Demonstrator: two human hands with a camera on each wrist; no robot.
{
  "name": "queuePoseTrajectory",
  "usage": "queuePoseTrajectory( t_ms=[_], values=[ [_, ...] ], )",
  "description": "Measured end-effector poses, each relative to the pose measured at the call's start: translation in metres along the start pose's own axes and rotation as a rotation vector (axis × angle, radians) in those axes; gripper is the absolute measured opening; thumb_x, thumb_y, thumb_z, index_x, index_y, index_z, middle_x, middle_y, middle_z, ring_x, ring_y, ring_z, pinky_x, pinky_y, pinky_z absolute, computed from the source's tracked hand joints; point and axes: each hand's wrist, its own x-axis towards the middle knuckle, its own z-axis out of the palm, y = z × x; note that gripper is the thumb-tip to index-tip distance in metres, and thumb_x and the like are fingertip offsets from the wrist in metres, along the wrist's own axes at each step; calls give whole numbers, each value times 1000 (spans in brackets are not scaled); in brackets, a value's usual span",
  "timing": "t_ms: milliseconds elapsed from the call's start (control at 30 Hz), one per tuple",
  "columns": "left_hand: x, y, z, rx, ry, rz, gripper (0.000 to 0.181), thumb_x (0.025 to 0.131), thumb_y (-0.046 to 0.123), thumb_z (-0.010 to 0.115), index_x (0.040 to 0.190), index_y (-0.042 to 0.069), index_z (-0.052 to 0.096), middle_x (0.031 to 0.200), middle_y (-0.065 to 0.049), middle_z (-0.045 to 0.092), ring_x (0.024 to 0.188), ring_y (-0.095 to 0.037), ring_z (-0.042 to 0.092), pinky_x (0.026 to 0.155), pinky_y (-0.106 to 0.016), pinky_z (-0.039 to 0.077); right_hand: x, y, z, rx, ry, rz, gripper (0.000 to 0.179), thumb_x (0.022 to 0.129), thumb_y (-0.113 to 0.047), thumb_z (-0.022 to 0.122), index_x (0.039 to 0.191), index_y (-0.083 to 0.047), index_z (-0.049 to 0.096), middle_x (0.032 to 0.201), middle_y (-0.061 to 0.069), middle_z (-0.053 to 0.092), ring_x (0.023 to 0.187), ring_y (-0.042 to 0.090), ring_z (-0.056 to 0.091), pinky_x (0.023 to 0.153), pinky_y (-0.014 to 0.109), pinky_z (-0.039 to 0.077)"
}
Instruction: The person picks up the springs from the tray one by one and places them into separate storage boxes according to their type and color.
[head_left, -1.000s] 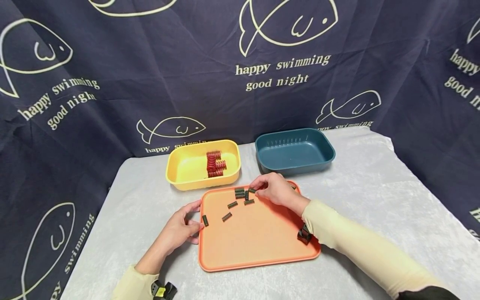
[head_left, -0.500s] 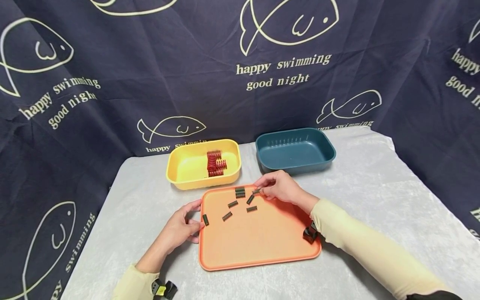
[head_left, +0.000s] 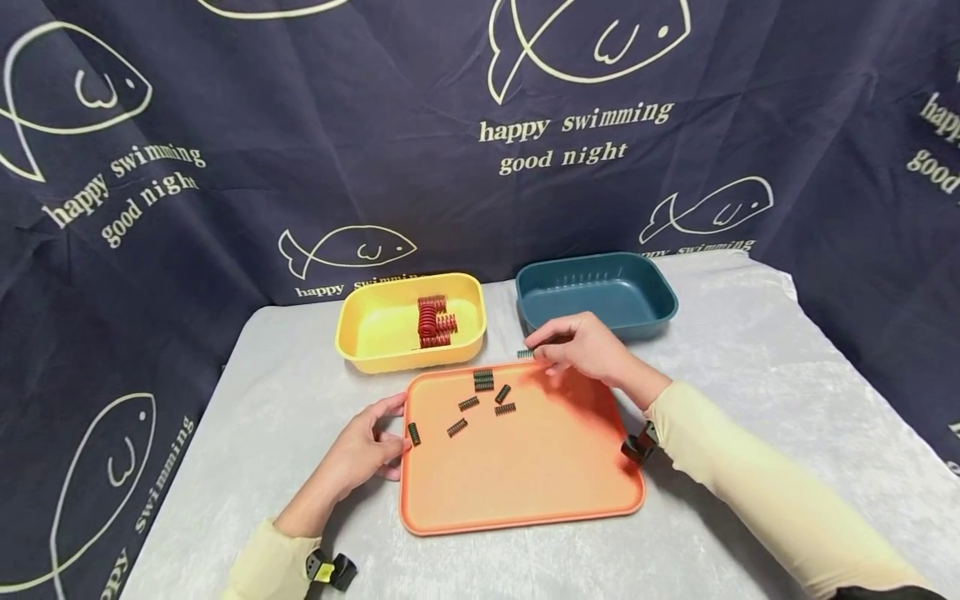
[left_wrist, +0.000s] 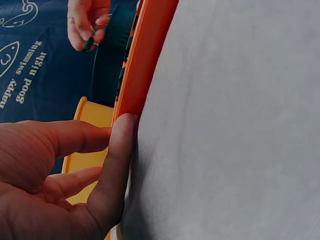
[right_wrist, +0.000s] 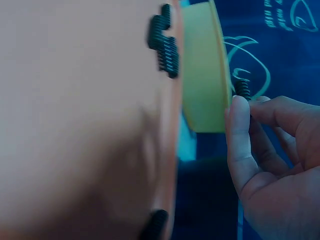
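Observation:
My right hand pinches a small dark green coil spring between thumb and fingertips. It is above the far rim of the orange tray, near the front of the teal basin. In the right wrist view the spring sticks out past the fingertips. My left hand holds the tray's left edge, thumb against the rim. Several matching springs lie on the tray: a stacked group by the far rim, loose ones nearby, and one beside the left thumb.
A yellow basin with several red springs stands behind the tray on the left. The grey cloth covers the table. A dark blue fish-print curtain hangs close behind both basins.
My right hand has lifted a spring off the tray and moved back and right toward the teal basin. Nearby springs on the tray have shifted apart. My left hand stays at the tray's edge.

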Motion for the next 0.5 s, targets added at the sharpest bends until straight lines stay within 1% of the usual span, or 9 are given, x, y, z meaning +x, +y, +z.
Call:
queuePoseTrajectory(
  t_ms=[67, 133, 267, 333, 500],
  values=[
    [0, 1, 0, 2, -2, 0, 74, 88, -15, 65, 155, 8, 45, 142, -18, 48, 79, -22, 69, 57, -44, 65, 1, -6, -8, -2, 23, 8, 23, 91, 5, 72, 113, 10, 73, 101, 30, 72, 76, 31, 74, 75, 52, 64],
    [0, 2, 0, -1, -5, 1, 73, 89, -15, 65, 155, 9, 44, 142, -18, 48, 78, -22, 69, 57, -44, 66, 3, -11, -16, 1, 43, 10, 24, 91, 4, 72, 114, 11, 72, 103, 31, 71, 79, 27, 74, 77, 52, 64],
    [0, 3, 1, -3, -7, 4, 73, 90, -15, 65, 156, 9, 44, 141, -17, 49, 79, -22, 69, 57, -44, 66, 8, -19, -34, -4, 79, 7, 26, 92, 3, 72, 116, 12, 71, 108, 29, 71, 84, 26, 74, 78, 52, 64],
    [0, 2, 1, -4, -6, 7, 73, 90, -15, 64, 156, 9, 44, 141, -17, 50, 79, -22, 69, 57, -45, 66, 12, -21, -42, -10, 99, 10, 26, 93, 3, 72, 117, 12, 71, 110, 28, 71, 88, 27, 74, 78, 50, 65],
    [-1, 1, 1, 0, 4, 6, 73, 89, -15, 64, 155, 9, 45, 141, -17, 49, 79, -22, 68, 57, -45, 65, 19, -23, -61, -55, 152, 47, 28, 95, 0, 71, 121, 11, 69, 116, 25, 70, 92, 27, 74, 78, 43, 66]
  ],
)
